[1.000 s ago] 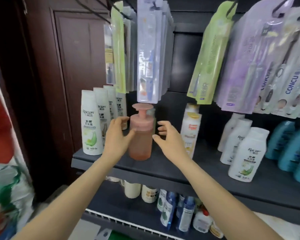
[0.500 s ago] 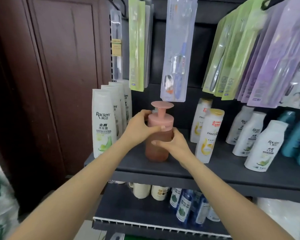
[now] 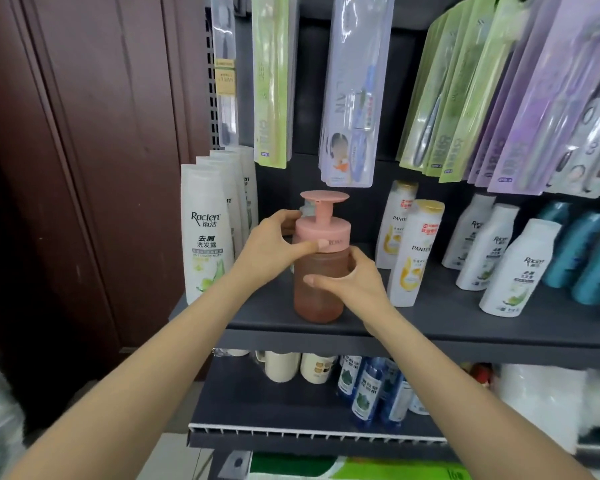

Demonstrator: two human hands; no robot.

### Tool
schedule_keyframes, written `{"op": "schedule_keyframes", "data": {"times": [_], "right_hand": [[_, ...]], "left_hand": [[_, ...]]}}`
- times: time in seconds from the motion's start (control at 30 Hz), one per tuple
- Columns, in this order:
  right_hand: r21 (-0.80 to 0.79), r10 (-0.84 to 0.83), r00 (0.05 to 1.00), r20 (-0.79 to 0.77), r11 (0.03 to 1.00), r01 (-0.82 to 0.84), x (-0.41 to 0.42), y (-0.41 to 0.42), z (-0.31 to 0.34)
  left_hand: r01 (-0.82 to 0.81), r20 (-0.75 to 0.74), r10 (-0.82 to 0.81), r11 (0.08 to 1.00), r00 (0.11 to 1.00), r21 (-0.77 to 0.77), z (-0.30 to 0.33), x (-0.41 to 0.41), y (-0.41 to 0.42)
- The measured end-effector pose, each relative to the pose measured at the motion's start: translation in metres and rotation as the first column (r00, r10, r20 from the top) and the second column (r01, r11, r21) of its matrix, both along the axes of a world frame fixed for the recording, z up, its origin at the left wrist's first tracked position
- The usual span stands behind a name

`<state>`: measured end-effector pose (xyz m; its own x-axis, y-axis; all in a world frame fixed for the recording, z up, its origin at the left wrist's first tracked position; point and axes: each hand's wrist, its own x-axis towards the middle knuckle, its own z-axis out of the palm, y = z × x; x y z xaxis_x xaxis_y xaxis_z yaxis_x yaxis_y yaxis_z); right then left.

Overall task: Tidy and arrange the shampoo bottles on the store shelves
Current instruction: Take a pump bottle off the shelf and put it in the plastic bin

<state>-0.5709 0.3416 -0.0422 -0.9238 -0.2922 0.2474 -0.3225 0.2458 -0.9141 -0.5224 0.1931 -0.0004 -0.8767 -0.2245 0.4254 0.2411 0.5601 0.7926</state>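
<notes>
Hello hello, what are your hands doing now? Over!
Both hands grip pink pump bottle: left hand at cap, right hand on body. Bottle upright on shelf. Nothing blocking.

We stood in a shop, at its toiletries section. A dark grey shelf (image 3: pixel 430 336) carried rows of the same white Raclen shampoo bottles (image 3: pixel 207 244) lined up one behind another, with Pantene bottles (image 3: pixel 414 252) and teal bottles (image 3: pixel 589 254) beside them in matching groups. Above them, carded toothbrush packs (image 3: pixel 349 98) hung in stacks from hooks on the back panel, one bearing a small yellow price tag (image 3: pixel 225 76). A lower shelf (image 3: pixel 291 433) held more bottled stock (image 3: pixel 368 393), and a dark wooden panel (image 3: pixel 94 168) closed off the left side.
</notes>
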Motion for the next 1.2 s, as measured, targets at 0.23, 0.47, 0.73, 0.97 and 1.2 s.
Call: {"op": "schedule_keyframes", "data": {"times": [0.23, 0.47, 0.73, 0.97, 1.2], "right_hand": [[-0.021, 0.005, 0.999, 0.034, 1.000, -0.005, 0.014, 0.026, 0.000], [-0.070, 0.010, 0.997, 0.071, 0.998, -0.005, 0.035, 0.084, 0.010], [-0.092, -0.035, 0.997, 0.074, 0.995, 0.042, 0.051, 0.185, 0.015], [-0.129, -0.063, 0.993, 0.103, 0.989, 0.076, 0.072, 0.301, 0.010], [-0.104, -0.178, 0.971, 0.157, 0.975, 0.196, 0.093, 0.444, -0.020]], "left_hand": [[0.160, 0.086, -0.172, 0.978, 0.981, 0.133, -0.007, 0.016, 0.013], [0.317, 0.157, -0.327, 0.945, 0.932, 0.084, -0.022, 0.034, 0.054], [0.381, 0.166, -0.387, 0.922, 0.907, 0.067, -0.026, 0.036, 0.153], [0.460, 0.154, -0.475, 0.879, 0.866, 0.123, -0.037, 0.046, 0.272], [0.574, 0.177, -0.601, 0.798, 0.779, 0.184, -0.065, 0.042, 0.407]]}}
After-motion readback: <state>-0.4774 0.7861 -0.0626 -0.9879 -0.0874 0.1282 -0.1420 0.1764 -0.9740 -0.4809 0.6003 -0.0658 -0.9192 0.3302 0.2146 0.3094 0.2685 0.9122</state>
